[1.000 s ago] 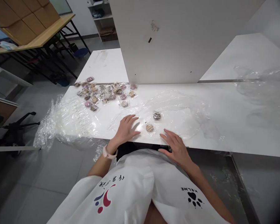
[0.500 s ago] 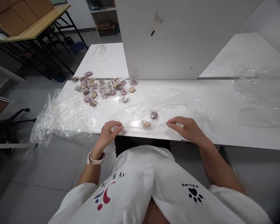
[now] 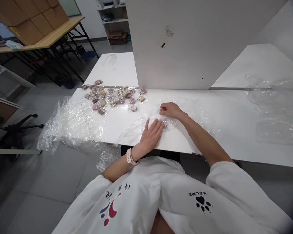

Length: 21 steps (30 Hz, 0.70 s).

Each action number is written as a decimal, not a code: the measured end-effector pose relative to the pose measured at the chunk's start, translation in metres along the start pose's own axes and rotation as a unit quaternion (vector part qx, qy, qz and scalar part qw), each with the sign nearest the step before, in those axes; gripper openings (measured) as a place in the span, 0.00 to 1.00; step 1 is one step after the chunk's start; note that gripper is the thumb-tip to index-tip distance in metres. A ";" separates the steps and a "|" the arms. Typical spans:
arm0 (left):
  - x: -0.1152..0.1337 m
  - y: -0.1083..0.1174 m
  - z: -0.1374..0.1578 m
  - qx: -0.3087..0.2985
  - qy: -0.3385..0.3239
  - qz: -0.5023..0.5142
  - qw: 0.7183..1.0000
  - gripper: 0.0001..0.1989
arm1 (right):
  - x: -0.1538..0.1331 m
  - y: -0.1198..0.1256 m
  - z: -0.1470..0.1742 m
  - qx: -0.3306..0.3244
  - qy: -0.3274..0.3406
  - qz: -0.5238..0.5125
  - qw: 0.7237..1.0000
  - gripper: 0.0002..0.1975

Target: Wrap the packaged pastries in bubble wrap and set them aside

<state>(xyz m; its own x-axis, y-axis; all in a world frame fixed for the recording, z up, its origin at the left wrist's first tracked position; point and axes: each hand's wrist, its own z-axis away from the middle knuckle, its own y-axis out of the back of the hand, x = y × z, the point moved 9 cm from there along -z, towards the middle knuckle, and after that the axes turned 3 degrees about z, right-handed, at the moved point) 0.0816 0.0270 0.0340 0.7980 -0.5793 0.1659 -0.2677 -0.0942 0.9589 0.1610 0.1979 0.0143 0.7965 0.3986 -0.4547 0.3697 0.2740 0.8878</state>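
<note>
A sheet of clear plastic film (image 3: 136, 128) lies on the white table in front of me. My left hand (image 3: 151, 135) rests flat on it near the table's front edge, fingers spread. Just right of those fingertips, a dark wrapped piece (image 3: 164, 124) shows through the film. My right hand (image 3: 170, 110) is above and beyond the left one, its fingers curled in a pinch on the film. The pale wrapped piece is out of sight. To the left lies a heap of small individually wrapped treats (image 3: 117, 96), brown, pink and pale.
Crumpled bubble wrap (image 3: 70, 120) covers the table's left end and hangs over its edge. More clear plastic (image 3: 278, 113) lies at the right. A tall white panel (image 3: 185, 42) stands behind the table. Cardboard boxes (image 3: 36, 22) sit on a wooden table at back left.
Both hands have left the film's near edge. My right hand moved away from me and left, bringing film over the wrapped pieces; my left hand moved right and flattened on it.
</note>
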 end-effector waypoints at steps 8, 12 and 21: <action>-0.062 -0.020 -0.010 -0.005 0.067 0.149 0.987 0.23 | -0.017 -0.010 0.083 0.062 0.154 -0.060 0.984 0.24; -0.071 -0.013 -0.013 -0.020 0.084 0.193 0.977 0.18 | -0.005 -0.027 0.108 0.099 0.109 -0.069 0.987 0.22; -0.087 0.000 -0.007 -0.074 0.203 0.172 0.961 0.09 | 0.003 -0.039 0.117 0.007 -0.097 -0.172 0.980 0.15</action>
<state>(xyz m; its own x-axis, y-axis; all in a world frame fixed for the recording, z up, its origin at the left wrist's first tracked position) 0.0155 0.0829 0.0212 0.8285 -0.1891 0.5270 -0.4981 0.1809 0.8480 0.2050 0.0861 -0.0130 0.6991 0.1104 -0.7064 0.6380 0.3498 0.6860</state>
